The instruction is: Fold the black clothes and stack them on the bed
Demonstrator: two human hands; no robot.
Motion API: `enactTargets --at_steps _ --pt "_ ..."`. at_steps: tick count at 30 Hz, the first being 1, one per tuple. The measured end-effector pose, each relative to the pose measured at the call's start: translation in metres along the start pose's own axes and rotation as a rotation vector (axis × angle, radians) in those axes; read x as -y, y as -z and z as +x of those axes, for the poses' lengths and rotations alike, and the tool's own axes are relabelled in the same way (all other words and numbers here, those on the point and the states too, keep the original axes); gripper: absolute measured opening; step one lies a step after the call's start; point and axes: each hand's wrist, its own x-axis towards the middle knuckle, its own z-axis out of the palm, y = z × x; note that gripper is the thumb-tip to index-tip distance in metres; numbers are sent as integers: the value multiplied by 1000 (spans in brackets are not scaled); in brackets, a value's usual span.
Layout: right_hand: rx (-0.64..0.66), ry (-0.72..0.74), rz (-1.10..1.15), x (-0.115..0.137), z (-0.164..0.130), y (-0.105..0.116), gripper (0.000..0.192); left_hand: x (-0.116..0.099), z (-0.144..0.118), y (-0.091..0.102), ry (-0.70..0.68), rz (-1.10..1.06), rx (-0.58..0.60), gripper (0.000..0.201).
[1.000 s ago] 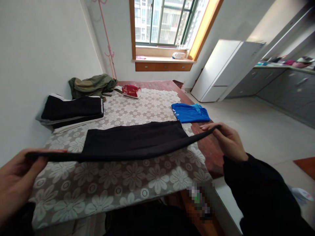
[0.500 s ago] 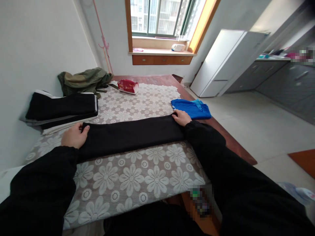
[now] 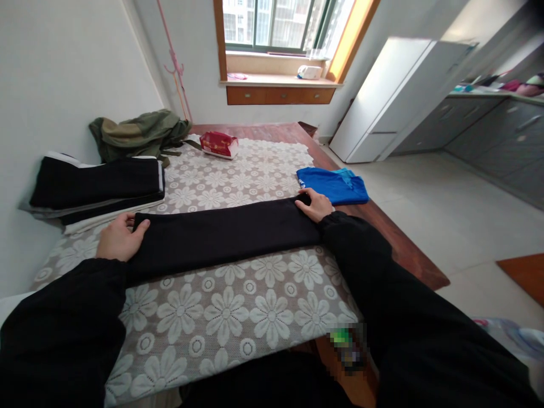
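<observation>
- Between our hands lies the black garment (image 3: 221,233), folded into a long band on the bench (image 3: 238,306).
- Our left hand (image 3: 118,238) and right hand (image 3: 313,204) press flat on its ends, gripping nothing.
- We judge further folds remain.
- Beyond: a folded blue shirt (image 3: 334,186) and dark stack (image 3: 97,184).

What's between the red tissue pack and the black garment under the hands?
Head view: only bare floral lace tablecloth lies between the red tissue pack and the black garment; nothing rests there.

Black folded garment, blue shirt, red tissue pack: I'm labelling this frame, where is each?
black folded garment (image 3: 225,229), head view, middle of its top face
blue shirt (image 3: 334,186), head view, centre of the fold
red tissue pack (image 3: 219,144), head view, its top
</observation>
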Motion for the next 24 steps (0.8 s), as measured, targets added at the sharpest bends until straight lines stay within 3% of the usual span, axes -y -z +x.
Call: enactTargets --at_steps 6,11,19,24 --pt "-9 12 169 -6 -4 0 50 -2 -1 1 13 -23 3 47" --pt "-61 72 146 -5 -9 0 64 2 3 -4 70 -33 -41 41" --pt "-15 192 148 -10 -7 -2 36 8 0 -8 28 -101 -112 45" --pt "-32 193 175 -11 -7 -3 35 3 -5 -6 -12 -88 -138 46"
